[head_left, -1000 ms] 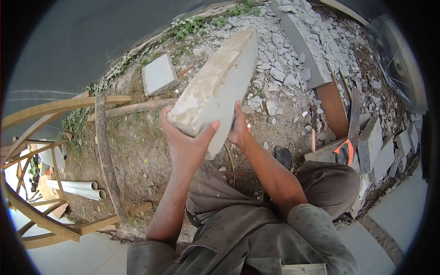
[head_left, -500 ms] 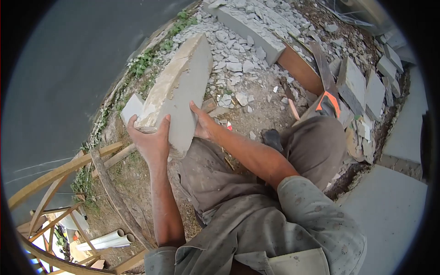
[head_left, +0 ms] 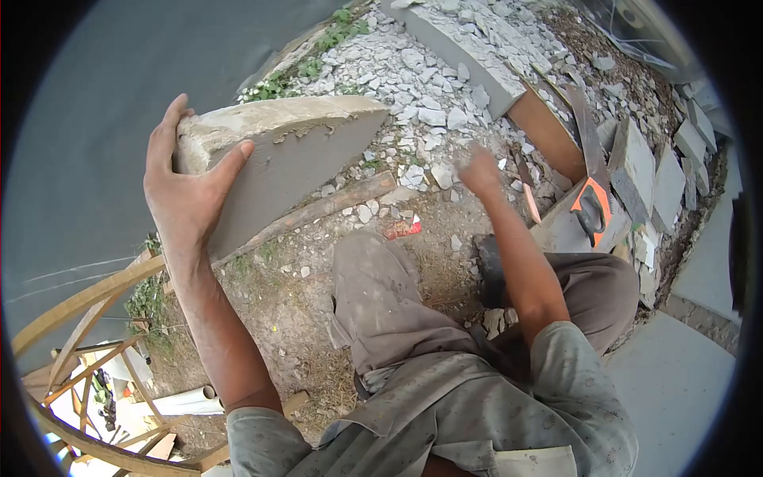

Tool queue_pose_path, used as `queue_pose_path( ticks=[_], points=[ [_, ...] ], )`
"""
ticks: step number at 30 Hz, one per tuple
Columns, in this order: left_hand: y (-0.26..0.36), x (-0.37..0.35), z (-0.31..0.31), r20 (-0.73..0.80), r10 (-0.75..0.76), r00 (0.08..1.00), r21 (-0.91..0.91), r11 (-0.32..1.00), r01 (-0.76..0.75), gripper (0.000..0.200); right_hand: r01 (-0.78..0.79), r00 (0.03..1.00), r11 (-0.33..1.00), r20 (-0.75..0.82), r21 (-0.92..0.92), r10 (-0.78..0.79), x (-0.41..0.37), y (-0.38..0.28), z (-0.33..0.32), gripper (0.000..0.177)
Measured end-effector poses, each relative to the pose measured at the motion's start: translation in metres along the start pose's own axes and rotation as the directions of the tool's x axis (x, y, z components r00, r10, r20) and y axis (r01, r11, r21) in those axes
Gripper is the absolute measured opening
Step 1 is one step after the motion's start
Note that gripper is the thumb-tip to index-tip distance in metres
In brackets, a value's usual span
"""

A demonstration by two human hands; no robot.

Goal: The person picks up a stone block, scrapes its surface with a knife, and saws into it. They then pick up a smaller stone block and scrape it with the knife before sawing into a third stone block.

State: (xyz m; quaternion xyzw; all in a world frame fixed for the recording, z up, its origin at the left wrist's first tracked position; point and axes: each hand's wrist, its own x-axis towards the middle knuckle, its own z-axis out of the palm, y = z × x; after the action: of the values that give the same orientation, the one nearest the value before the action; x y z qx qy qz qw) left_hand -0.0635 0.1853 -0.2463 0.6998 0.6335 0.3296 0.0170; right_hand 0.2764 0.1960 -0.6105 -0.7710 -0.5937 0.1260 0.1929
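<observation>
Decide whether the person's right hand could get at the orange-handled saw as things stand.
Probably yes. The right hand seems empty and hangs over gravel near the orange-handled saw; only the left hand is tied up, gripping the stone slab.

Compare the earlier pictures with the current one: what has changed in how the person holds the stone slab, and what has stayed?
The right hand has let go of the slab and moved right, over the rubble; it is blurred. The left hand now carries the slab alone, swung up and leftward. Unchanged: the left grip on the slab's near end, and the saw beside the knee.
</observation>
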Motion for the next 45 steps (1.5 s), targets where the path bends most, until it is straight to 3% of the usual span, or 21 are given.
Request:
queue_pose_path(
  ticks=[1, 3, 6, 8, 11, 13, 15, 16, 19, 22, 24, 25, 27, 28, 31, 32, 34, 35, 38, 41, 45],
  points=[
    [-0.004, 0.011, 0.001, 0.031, 0.034, 0.999, -0.02, 0.999, -0.033, 0.084, -0.227, 0.947, 0.927, 0.153, -0.299, 0.281, 0.0, 0.028, -0.039, 0.056],
    [-0.013, 0.035, 0.003, 0.096, 0.107, 0.99, -0.065, 0.993, -0.101, 0.086, -0.492, 0.808, 0.795, 0.154, -0.355, 0.569, -0.018, 0.099, -0.043, 0.053],
    [-0.008, 0.07, 0.006, 0.202, 0.101, 0.974, 0.04, 0.993, -0.112, 0.095, -0.531, 0.776, 0.805, 0.23, -0.265, 0.587, -0.033, 0.163, -0.001, 0.051],
    [-0.001, 0.082, 0.014, 0.198, 0.07, 0.978, 0.124, 0.988, -0.096, 0.101, -0.558, 0.762, 0.806, 0.262, -0.198, 0.592, -0.035, 0.165, 0.003, 0.053],
    [-0.001, 0.094, 0.027, 0.154, 0.079, 0.985, 0.12, 0.988, -0.098, 0.099, -0.607, 0.777, 0.79, 0.267, 0.083, 0.57, -0.007, 0.11, -0.013, 0.04],
    [-0.003, 0.099, 0.032, 0.151, 0.155, 0.976, 0.094, 0.981, -0.171, 0.095, -0.241, 0.963, 0.871, -0.007, 0.428, 0.27, -0.001, 0.04, -0.028, 0.038],
    [-0.006, 0.106, 0.032, 0.181, 0.228, 0.957, 0.073, 0.967, -0.244, 0.096, -0.092, 0.995, 0.81, 0.094, 0.58, 0.046, 0.002, -0.051, -0.089, 0.037],
    [-0.008, 0.108, 0.031, 0.21, 0.294, 0.932, 0.11, 0.941, -0.321, 0.098, 0.041, 0.998, 0.717, 0.003, 0.696, -0.06, -0.002, -0.089, -0.113, 0.036],
    [-0.007, 0.112, 0.029, 0.28, 0.198, 0.939, 0.393, 0.869, -0.3, 0.102, 0.354, 0.931, 0.46, -0.261, 0.814, -0.255, -0.016, -0.175, -0.177, 0.037],
    [-0.013, 0.116, 0.033, 0.208, 0.095, 0.974, 0.286, 0.946, -0.154, 0.108, 0.565, 0.819, 0.285, -0.484, 0.774, -0.308, -0.022, -0.227, -0.215, 0.039],
    [-0.003, 0.119, 0.028, 0.283, 0.049, 0.958, 0.239, 0.964, -0.119, 0.11, 0.692, 0.717, 0.196, -0.63, 0.695, -0.3, -0.022, -0.247, -0.22, 0.039],
    [-0.001, 0.12, 0.025, 0.318, 0.023, 0.948, 0.216, 0.972, -0.096, 0.111, 0.618, 0.774, 0.307, -0.491, 0.724, -0.4, -0.018, -0.252, -0.22, 0.039],
    [-0.012, 0.117, 0.031, 0.226, 0.069, 0.972, 0.272, 0.953, -0.131, 0.111, 0.461, 0.843, 0.545, -0.154, 0.7, -0.515, -0.006, -0.257, -0.22, 0.039],
    [-0.015, 0.117, 0.034, 0.183, 0.1, 0.978, 0.299, 0.942, -0.152, 0.111, 0.35, 0.887, 0.584, -0.059, 0.732, -0.458, 0.001, -0.257, -0.223, 0.039],
    [-0.015, 0.114, 0.034, 0.169, 0.175, 0.97, 0.276, 0.936, -0.218, 0.109, 0.565, 0.812, 0.297, -0.456, 0.77, -0.363, -0.01, -0.258, -0.242, 0.039],
    [-0.012, 0.115, 0.033, 0.233, 0.113, 0.966, 0.237, 0.957, -0.169, 0.11, 0.697, 0.714, 0.236, -0.629, 0.677, -0.307, -0.012, -0.262, -0.24, 0.039],
    [0.009, 0.117, 0.021, 0.369, 0.006, 0.929, 0.174, 0.982, -0.075, 0.11, 0.561, 0.811, 0.422, -0.368, 0.712, -0.456, 0.005, -0.265, -0.231, 0.036],
    [0.004, 0.115, 0.025, 0.307, 0.05, 0.951, 0.209, 0.971, -0.118, 0.11, 0.499, 0.835, 0.514, -0.229, 0.697, -0.5, 0.012, -0.266, -0.23, 0.035],
    [-0.015, 0.114, 0.035, 0.17, 0.161, 0.972, 0.272, 0.941, -0.203, 0.109, 0.478, 0.856, 0.361, -0.333, 0.801, -0.396, 0.001, -0.264, -0.265, 0.032],
    [-0.016, 0.106, 0.036, 0.166, 0.172, 0.971, 0.268, 0.94, -0.213, 0.109, 0.674, 0.734, 0.231, -0.6, 0.702, -0.319, -0.003, -0.274, -0.247, 0.03],
    [-0.009, 0.108, 0.033, 0.17, 0.163, 0.972, 0.227, 0.953, -0.2, 0.108, 0.454, 0.854, 0.426, -0.246, 0.782, -0.459, 0.0, -0.271, -0.257, 0.034]
  ],
)
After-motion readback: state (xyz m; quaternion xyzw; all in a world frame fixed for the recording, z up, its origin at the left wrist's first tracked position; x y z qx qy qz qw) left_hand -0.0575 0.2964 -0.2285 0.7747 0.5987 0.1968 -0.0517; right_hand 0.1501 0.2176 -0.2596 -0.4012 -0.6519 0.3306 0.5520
